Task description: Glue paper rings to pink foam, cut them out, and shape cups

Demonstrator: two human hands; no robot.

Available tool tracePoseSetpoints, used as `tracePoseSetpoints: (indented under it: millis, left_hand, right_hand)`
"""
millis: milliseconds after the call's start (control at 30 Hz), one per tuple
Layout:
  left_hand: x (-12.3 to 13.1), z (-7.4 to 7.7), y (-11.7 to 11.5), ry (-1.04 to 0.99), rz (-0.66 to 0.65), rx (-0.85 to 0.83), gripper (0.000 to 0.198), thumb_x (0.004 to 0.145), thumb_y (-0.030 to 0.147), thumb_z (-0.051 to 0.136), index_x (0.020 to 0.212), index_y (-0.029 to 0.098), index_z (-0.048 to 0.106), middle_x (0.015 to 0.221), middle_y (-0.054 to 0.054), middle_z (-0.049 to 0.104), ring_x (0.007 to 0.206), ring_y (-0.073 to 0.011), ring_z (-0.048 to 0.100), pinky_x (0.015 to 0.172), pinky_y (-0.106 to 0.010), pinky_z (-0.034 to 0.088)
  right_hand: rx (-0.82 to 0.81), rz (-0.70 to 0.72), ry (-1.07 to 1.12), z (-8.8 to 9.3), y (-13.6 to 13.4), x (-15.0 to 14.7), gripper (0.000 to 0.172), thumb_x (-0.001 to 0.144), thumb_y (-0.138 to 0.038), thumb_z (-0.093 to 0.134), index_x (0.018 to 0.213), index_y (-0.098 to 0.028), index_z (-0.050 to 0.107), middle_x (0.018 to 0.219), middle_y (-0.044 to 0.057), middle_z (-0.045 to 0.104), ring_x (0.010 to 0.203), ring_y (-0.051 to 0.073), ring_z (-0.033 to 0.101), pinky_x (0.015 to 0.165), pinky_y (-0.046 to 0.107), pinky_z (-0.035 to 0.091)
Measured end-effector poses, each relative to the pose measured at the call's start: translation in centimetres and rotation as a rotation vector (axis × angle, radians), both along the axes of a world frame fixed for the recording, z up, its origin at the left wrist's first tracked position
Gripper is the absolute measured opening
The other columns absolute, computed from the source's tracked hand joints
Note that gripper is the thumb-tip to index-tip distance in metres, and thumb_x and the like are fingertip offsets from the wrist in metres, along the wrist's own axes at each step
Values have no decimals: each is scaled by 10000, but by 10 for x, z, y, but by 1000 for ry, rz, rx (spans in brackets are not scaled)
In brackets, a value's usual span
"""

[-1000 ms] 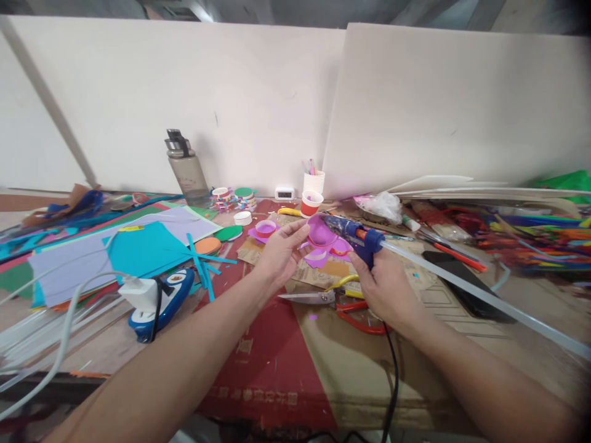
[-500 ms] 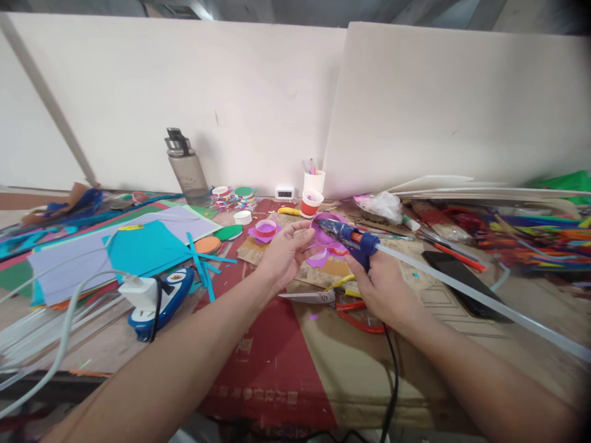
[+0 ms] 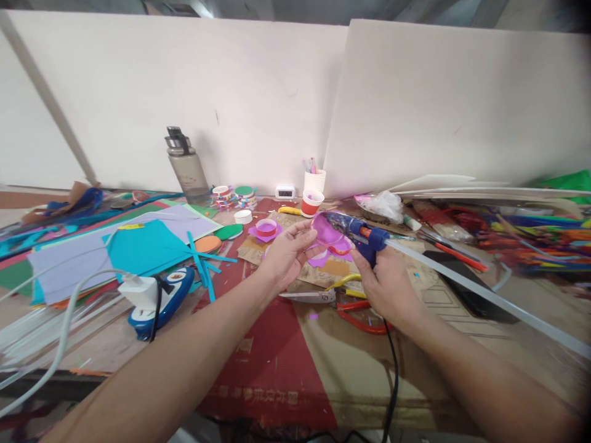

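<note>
My left hand (image 3: 290, 251) pinches the edge of a round purple paper piece (image 3: 327, 230), holding it up over the table. My right hand (image 3: 388, 280) is wrapped around the handle of a blue glue gun (image 3: 367, 241). A long translucent glue stick (image 3: 462, 286) sticks out of the gun's back. The gun's nozzle points left over the purple piece; whether it touches cannot be made out. Below the hands lie purple paper scraps (image 3: 318, 261), scissors with red handles (image 3: 311, 297) and a yellow-handled tool (image 3: 345, 282).
A small red-rimmed purple cup base (image 3: 266, 229) sits to the left, near a paper cup (image 3: 311, 203). Coloured paper sheets (image 3: 143, 249), a power strip (image 3: 178, 286) and a bottle (image 3: 187, 169) are further left. A black phone (image 3: 466, 286) and pipe cleaners (image 3: 545, 240) lie right.
The glue gun and my right hand have shifted slightly to the right. My left hand stays nearly in place, and more of the purple piece's face shows.
</note>
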State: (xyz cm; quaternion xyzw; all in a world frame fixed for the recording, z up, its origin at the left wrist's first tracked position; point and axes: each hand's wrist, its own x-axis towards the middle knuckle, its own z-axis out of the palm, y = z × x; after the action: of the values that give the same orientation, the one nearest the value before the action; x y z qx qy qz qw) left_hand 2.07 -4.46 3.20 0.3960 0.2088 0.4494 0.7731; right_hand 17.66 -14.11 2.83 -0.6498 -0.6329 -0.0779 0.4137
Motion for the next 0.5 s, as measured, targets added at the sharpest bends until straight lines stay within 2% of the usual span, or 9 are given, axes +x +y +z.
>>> tracePoseSetpoints:
  millis: [100, 267, 500]
  left_hand:
    - [0, 0, -1, -8, -9, -4, 264, 709, 87, 702, 951, 136, 609, 900, -48, 681, 827, -151, 657, 838, -354, 527]
    - [0, 1, 2, -33, -73, 13, 325, 706, 61, 694, 1014, 140, 626, 991, -65, 686, 862, -153, 654, 851, -344, 519]
    - [-1, -1, 7, -76, -51, 19, 294, 713, 63, 689, 990, 150, 640, 970, -54, 696, 869, -151, 658, 903, -358, 495]
  right_hand:
    - [2, 44, -19, -1, 0, 0, 325, 895, -398, 398, 1007, -174, 605, 958, 161, 670, 971, 327, 613, 845, 483, 472]
    - [-19, 101, -42, 0, 0, -2, 322, 900, -376, 400, 1051, -176, 602, 1014, 153, 674, 981, 311, 616, 840, 468, 482]
    - [-43, 148, -40, 3, -2, -2, 340, 910, -391, 395, 1069, -174, 603, 1033, 141, 678, 1010, 296, 615, 852, 441, 486]
